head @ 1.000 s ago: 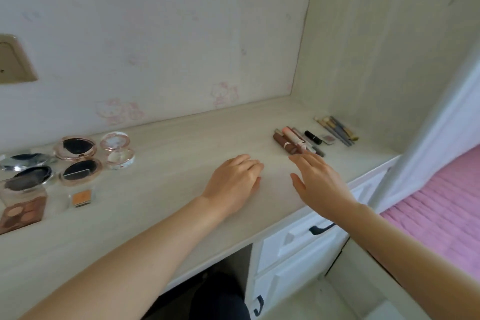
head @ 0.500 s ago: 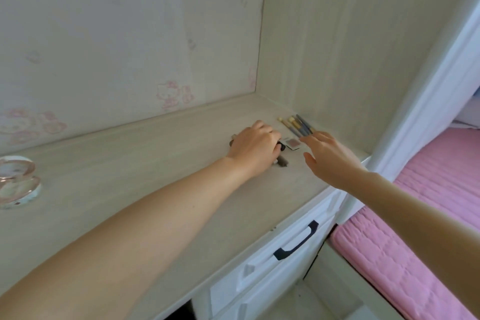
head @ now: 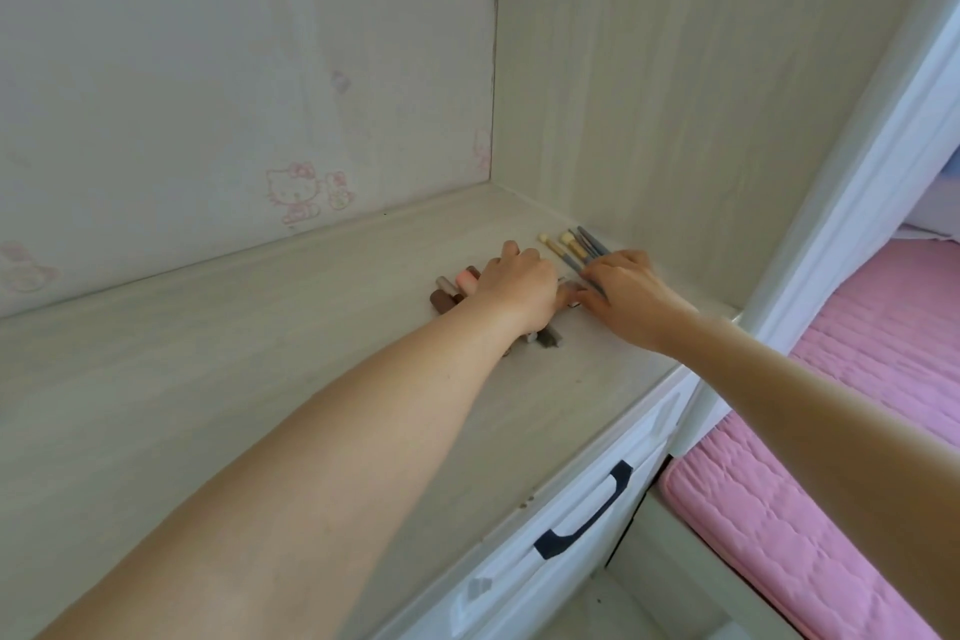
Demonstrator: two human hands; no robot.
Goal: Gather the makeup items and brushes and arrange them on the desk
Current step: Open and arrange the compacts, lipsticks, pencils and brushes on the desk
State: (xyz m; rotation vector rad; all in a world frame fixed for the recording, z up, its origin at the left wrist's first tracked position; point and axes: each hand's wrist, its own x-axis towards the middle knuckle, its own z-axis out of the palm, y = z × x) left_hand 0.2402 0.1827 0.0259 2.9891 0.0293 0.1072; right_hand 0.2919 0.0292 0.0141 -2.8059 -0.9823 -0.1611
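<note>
Brushes (head: 571, 248) heads toward back wall

Bare desk (head: 218, 379) lay open behind the left hand (head: 514, 288). Beyond the right hand (head: 623, 296), brushes (head: 574, 247) and the side panel (head: 701, 120) closed off the corner.

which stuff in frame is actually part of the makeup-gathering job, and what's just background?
Job:
- makeup tubes, under the left hand
- brushes, at the right hand
- desk

Background:
- drawer handle
- pink mattress
- cartoon cat print on the wall
</note>
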